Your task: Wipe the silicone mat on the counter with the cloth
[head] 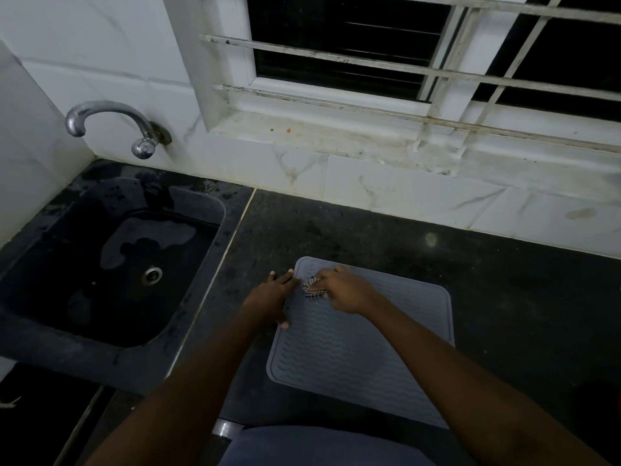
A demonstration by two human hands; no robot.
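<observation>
Clutching the bunched cloth (312,288), right hand (342,292) sits on silicone mat (353,358); left hand (274,295) lies flat

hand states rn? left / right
Left hand: open, flat on the left edge of the mat.
Right hand: closed, holding the cloth on the mat.
</observation>
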